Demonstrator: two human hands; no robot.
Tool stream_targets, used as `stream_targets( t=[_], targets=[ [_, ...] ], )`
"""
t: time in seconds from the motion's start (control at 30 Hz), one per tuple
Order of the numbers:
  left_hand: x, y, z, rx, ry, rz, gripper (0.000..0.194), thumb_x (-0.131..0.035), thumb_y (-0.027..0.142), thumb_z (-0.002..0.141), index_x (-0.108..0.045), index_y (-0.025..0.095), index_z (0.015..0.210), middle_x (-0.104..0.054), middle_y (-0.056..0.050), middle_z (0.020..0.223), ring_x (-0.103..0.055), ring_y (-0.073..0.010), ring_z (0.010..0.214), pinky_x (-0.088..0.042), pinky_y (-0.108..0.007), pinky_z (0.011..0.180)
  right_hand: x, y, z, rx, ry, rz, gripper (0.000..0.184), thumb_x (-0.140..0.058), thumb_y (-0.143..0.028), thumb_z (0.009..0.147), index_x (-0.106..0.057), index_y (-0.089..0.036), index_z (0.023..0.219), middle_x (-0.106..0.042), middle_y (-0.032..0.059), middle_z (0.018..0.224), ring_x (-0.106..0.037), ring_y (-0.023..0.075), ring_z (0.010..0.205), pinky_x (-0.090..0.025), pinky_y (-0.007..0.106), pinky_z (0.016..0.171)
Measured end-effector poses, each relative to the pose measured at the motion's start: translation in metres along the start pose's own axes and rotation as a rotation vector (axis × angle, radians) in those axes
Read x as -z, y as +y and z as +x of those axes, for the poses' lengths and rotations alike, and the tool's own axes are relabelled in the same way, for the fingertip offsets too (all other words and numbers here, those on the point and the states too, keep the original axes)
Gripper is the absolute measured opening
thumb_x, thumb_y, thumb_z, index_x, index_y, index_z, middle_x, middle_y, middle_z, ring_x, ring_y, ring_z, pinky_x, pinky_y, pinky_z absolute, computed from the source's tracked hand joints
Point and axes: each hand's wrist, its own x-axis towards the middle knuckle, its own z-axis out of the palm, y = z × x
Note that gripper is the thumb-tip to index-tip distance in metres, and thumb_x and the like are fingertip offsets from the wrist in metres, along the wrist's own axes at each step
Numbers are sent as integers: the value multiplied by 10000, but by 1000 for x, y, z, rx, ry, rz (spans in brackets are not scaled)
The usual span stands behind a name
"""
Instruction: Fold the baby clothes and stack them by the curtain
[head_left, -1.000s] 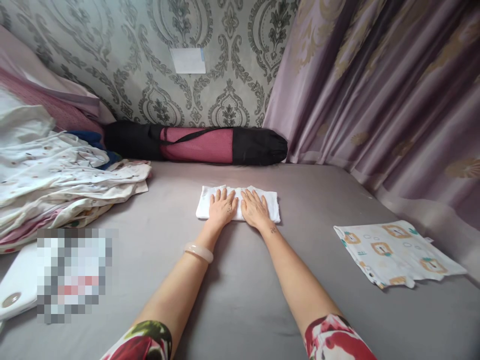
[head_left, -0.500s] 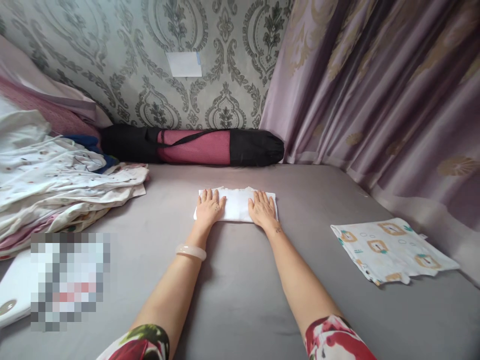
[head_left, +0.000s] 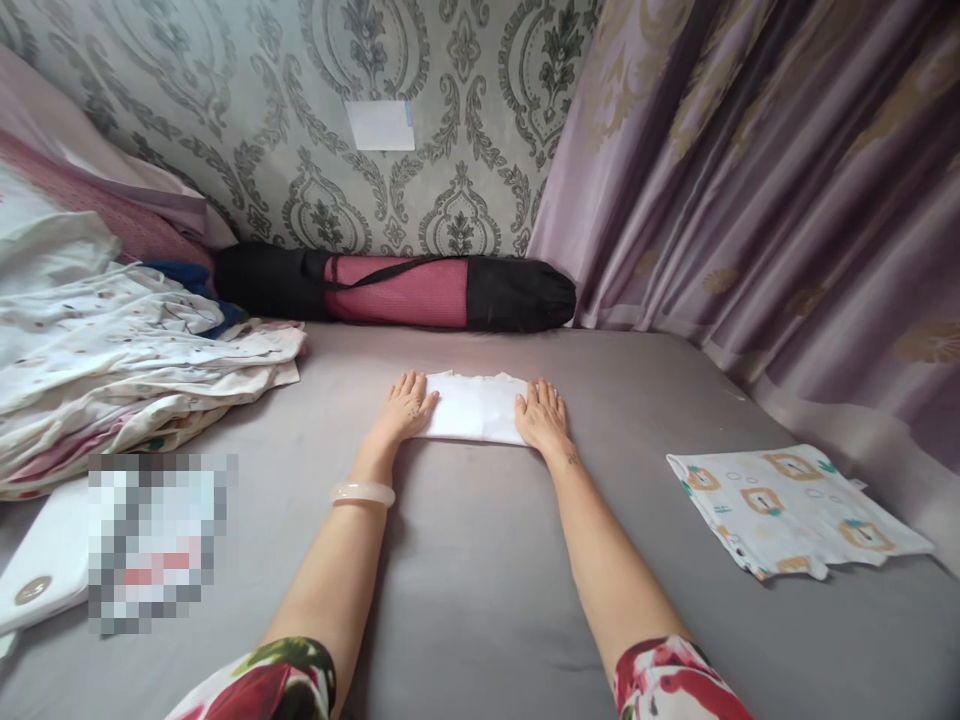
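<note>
A folded white cloth [head_left: 474, 408] lies flat on the grey bed sheet [head_left: 480, 560] in the middle of the view. My left hand [head_left: 406, 403] rests flat on its left end with the fingers stretched out. My right hand [head_left: 542, 415] lies flat on its right end, fingers spread. Both palms press down on the cloth. A pale bangle [head_left: 363, 492] sits on my left wrist.
A pink yoga mat in a black bag [head_left: 397, 289] lies along the patterned wall. A heap of printed fabric [head_left: 112, 350] fills the left side. A folded patterned cloth [head_left: 795, 508] lies at the right, below purple curtains [head_left: 757, 170].
My hands have slid apart, from side by side at the cloth's middle to its two ends.
</note>
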Motion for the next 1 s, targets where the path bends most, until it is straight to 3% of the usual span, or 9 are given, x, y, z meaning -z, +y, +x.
stream_targets(
  t=[0.2, 0.3, 0.5, 0.77, 1.0],
  targets=[
    [14, 13, -3, 50, -20, 27, 655, -171, 502, 980, -261, 144, 1520, -202, -132, 1599, -137, -279, 1483, -155, -524, 1179, 9, -6, -4, 23, 28, 0, 581, -168, -379, 1011, -279, -118, 1518, -217, 144, 1592, -163, 259, 1470, -112, 472, 1171],
    [17, 23, -5, -2, 11, 39, 634, -179, 496, 985, -280, 165, 1516, -210, -124, 1599, -131, -276, 1486, -130, -525, 1184, 12, -12, -7, 81, 69, 13, 568, -157, -384, 1013, -270, -166, 1525, -212, 130, 1597, -162, 251, 1471, -105, 480, 1170],
    [8, 30, -8, -65, -59, 1, 607, -208, 496, 990, -311, 188, 1503, -232, -120, 1595, -133, -293, 1483, -149, -518, 1178, 6, -16, -11, 88, 4, 9, 557, -179, -387, 1010, -307, -189, 1515, -249, 119, 1587, -144, 268, 1473, -97, 499, 1170],
    [7, 27, -7, -63, -55, -1, 598, -207, 501, 992, -305, 202, 1501, -232, -125, 1594, -135, -290, 1483, -164, -534, 1169, 6, -14, -11, 85, -2, 10, 553, -186, -386, 1012, -312, -190, 1514, -251, 118, 1587, -142, 268, 1474, -102, 498, 1172],
    [7, 38, -5, -79, 10, -10, 600, -210, 506, 988, -307, 217, 1505, -247, -113, 1591, -136, -288, 1484, -115, -552, 1175, 11, -24, -14, 132, 81, 28, 542, -182, -387, 1017, -302, -210, 1515, -242, 111, 1591, -151, 248, 1473, -83, 506, 1169]
  ],
)
